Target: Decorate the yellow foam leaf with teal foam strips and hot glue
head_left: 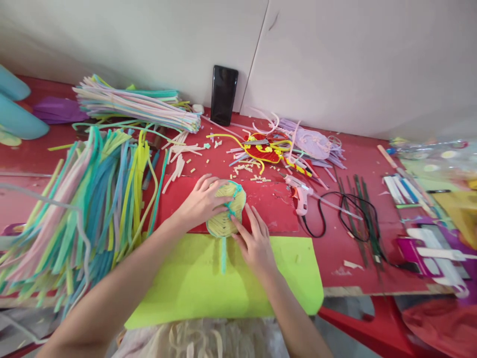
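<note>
A pale yellow woven leaf shape (220,221) with a teal edge and teal stem lies where the red mat (276,211) meets the lime green sheet (208,283). My left hand (201,201) rests flat on its left side, fingers spread over the weave. My right hand (255,243) presses its lower right edge with the fingertips. Neither hand lifts the piece off the table.
A big pile of coloured strips (89,204) lies at the left, with a bundle of straws (137,107) behind it. A black phone (224,94) leans on the wall. A pink glue gun (301,195) with a black cord, cut scraps and tools sit to the right.
</note>
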The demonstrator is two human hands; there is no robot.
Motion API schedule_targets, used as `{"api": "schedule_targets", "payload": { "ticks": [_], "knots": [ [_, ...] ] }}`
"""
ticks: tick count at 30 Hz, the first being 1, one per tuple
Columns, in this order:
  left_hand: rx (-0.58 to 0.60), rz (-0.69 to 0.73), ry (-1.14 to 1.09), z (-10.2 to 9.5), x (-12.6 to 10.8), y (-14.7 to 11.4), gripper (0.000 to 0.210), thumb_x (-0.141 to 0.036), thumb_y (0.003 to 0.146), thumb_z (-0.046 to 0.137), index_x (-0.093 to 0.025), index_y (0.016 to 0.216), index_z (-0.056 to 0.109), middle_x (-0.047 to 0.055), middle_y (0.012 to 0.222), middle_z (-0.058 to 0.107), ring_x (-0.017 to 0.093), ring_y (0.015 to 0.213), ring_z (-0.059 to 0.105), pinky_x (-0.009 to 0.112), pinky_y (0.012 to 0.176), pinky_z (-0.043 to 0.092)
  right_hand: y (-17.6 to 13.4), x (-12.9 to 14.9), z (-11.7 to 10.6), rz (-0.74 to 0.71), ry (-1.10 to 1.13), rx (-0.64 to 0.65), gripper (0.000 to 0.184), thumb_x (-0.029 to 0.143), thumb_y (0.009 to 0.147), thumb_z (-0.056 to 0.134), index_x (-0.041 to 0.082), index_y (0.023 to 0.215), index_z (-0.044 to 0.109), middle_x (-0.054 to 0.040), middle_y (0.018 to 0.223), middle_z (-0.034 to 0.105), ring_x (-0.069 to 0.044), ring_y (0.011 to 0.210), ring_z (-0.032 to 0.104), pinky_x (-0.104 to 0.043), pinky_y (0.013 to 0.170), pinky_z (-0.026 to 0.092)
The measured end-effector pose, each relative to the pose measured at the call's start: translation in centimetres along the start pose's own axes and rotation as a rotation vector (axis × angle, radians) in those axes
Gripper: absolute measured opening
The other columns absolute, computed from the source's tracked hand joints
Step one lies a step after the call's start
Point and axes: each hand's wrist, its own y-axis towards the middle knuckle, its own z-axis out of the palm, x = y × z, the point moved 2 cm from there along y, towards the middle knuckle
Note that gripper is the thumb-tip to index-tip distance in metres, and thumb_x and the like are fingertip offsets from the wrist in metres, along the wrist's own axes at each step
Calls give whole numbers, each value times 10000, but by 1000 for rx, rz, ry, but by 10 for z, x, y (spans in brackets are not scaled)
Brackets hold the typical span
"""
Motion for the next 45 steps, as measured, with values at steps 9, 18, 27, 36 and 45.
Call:
{"api": "schedule_targets", "payload": {
  "ticks": [9, 18, 27, 36, 45],
  "knots": [
    [74, -96, -35, 8, -8, -13, 305, -315, 949, 427, -346, 1185, 618, 58, 1055, 563, 201, 976, 507, 357, 831, 388, 0, -4, 1, 15, 44, 0, 458, 267, 920, 493, 319, 1372, 441, -56, 1548, 218, -290, 1402, 254, -491, 1069, 365],
    [360, 120, -147, -6, 21, 7, 368, -407, 924, 462, -369, 1284, 533, 37, 1006, 502, 182, 951, 477, 319, 856, 360, 2, -8, -5, 30, 35, 98, 453, 291, 937, 461, 373, 1380, 409, -37, 1558, 187, -278, 1416, 222, -490, 1054, 372],
    [345, 96, -45, -8, 19, 6, 356, -446, 909, 476, -403, 1255, 550, 32, 973, 498, 182, 896, 446, 311, 807, 320, 0, -10, -12, -34, 99, 26, 514, 233, 939, 455, 285, 1435, 332, -64, 1534, 263, -236, 1409, 254, -434, 1098, 349],
    [324, 100, -75, -10, 19, 6, 347, -423, 915, 472, -396, 1250, 557, 31, 960, 514, 187, 906, 453, 303, 822, 324, -3, -2, -14, -252, 5, 75, 553, 264, 936, 470, 241, 1457, 286, -39, 1455, 418, -226, 1386, 311, -434, 1117, 322],
    [209, -59, -262, 1, 23, -7, 339, -386, 861, 585, -405, 1200, 594, 19, 1034, 543, 179, 941, 490, 340, 873, 342, 1, -3, -8, -224, 30, 143, 488, 297, 927, 491, 246, 1399, 377, -43, 1469, 398, -225, 1398, 285, -486, 1134, 284]
  ]
}}
